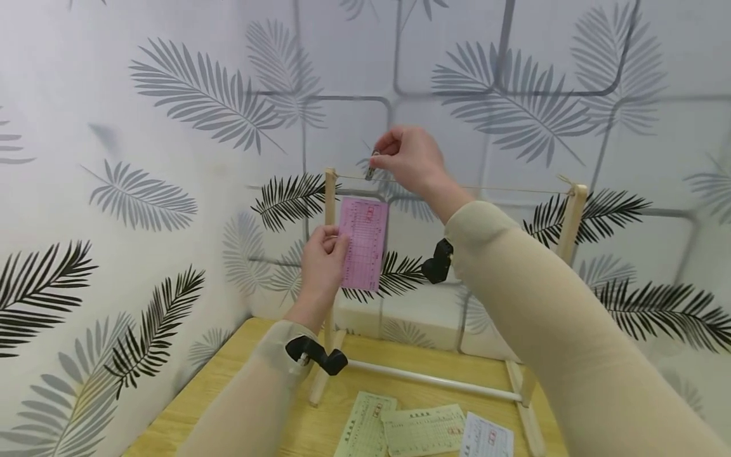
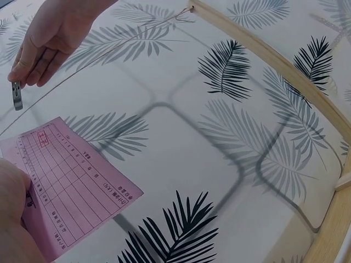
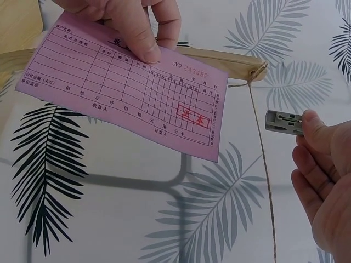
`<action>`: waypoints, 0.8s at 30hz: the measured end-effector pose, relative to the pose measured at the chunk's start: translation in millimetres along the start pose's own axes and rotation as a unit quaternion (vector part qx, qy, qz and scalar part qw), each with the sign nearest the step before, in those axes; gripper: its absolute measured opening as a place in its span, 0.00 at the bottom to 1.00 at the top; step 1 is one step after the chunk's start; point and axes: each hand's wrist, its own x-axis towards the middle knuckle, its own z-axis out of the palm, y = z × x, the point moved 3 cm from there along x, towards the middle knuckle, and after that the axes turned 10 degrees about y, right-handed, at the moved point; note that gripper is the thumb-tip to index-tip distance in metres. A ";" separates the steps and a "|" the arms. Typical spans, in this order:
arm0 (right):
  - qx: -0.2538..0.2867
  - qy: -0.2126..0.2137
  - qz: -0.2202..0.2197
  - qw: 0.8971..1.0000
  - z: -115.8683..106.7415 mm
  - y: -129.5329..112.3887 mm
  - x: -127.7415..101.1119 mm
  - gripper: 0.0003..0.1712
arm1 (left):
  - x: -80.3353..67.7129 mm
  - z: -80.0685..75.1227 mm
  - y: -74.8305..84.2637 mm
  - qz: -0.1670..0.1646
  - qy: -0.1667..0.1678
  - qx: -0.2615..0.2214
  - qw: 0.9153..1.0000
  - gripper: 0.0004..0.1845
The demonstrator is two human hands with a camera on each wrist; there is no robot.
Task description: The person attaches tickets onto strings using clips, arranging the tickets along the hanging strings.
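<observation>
Head view: left hand (image 1: 324,261) pinches a pink slip (image 1: 364,247) by its left edge, below the cord (image 1: 514,190), scene left; right hand (image 1: 414,157) pinches a small clip (image 1: 370,171) near the cord. Either pinch, if loosened, could drop its load.

Room with leafy wallpaper (image 1: 342,120), table (image 1: 219,369)

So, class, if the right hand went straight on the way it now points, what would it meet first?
Likely the string, which shows just beyond the clip that the right hand holds, though depth is hard to judge.
</observation>
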 end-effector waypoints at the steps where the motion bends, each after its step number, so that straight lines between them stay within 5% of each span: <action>1: -0.003 0.001 -0.001 1.000 1.2 -0.5 0.7 0.13 | 0.0 0.5 -0.2 0.000 0.001 0.001 1.000 0.10; 24: -0.040 -0.011 0.011 0.999 12.3 -3.4 9.2 0.14 | 3.4 5.2 1.6 -0.002 0.004 -0.012 1.000 0.13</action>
